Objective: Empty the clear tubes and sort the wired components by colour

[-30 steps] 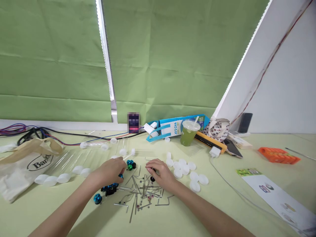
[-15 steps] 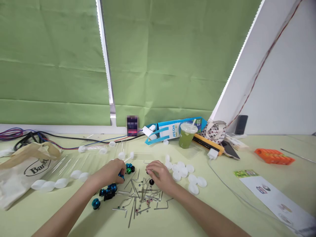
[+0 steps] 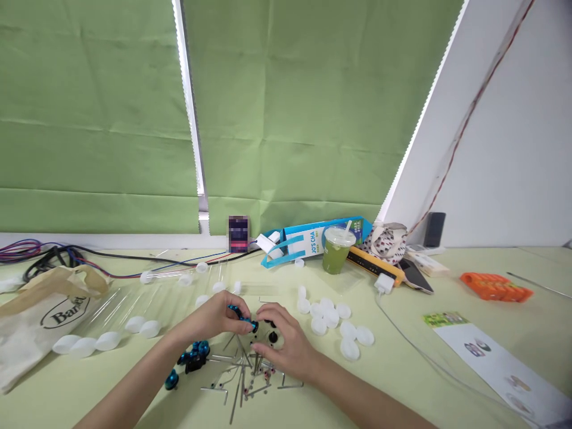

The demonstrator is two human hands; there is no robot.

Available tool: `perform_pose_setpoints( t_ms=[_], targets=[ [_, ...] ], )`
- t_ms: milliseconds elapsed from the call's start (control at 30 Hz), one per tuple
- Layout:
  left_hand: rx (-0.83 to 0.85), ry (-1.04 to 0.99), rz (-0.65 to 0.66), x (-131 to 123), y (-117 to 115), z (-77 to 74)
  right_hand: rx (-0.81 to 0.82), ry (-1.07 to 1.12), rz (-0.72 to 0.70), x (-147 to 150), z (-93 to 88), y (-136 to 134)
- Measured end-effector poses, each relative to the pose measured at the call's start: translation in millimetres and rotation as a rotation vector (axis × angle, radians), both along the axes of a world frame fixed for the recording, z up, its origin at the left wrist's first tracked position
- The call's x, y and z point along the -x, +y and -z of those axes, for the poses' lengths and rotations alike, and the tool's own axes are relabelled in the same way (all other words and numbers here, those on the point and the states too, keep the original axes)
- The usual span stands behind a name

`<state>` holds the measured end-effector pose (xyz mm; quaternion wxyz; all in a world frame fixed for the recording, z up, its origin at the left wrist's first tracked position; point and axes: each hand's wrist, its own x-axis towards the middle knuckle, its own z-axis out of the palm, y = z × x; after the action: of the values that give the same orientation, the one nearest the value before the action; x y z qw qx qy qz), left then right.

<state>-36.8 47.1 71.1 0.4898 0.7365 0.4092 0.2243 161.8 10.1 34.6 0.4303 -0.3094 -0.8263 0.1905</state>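
Note:
My left hand point(image 3: 213, 317) grips a small blue metal part point(image 3: 241, 317) just above the table. My right hand point(image 3: 280, 339) is close beside it, fingertips pinching small black pieces point(image 3: 270, 335) next to the blue part. Beneath both hands lies a scattered heap of thin metal hex keys and pins point(image 3: 243, 375). A few more blue and black parts point(image 3: 193, 357) lie by my left forearm, and a lone blue one point(image 3: 170, 379) sits nearer me.
White round caps point(image 3: 333, 322) lie to the right, clear plastic tubes with white caps point(image 3: 111, 333) to the left. A cloth bag point(image 3: 42, 313), cables point(image 3: 53, 253), a green drink cup point(image 3: 336, 250), a blue carton point(image 3: 308, 238), an orange pack point(image 3: 496, 286) and printed paper point(image 3: 491, 357) surround them.
My hands have come together over the pin heap. The left hand lifted a blue part toward the right hand, which shifted slightly nearer me. The view drifted a little.

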Motion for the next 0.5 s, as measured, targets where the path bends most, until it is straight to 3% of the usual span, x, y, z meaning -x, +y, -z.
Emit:
perform_pose_setpoints(
  t_ms=[267,400,500],
  targets=[
    [0.396,-0.467,-0.083,-28,-13,12.6,0.269,0.234,-0.041,2,9.9,5],
    [0.439,-0.603,-0.171,-39,-22,20.6,0.355,0.304,-0.031,2,9.8,7],
    [0.426,-0.691,-0.287,-48,-29,35.5,0.394,0.335,-0.038,4,9.5,6]
  ],
)
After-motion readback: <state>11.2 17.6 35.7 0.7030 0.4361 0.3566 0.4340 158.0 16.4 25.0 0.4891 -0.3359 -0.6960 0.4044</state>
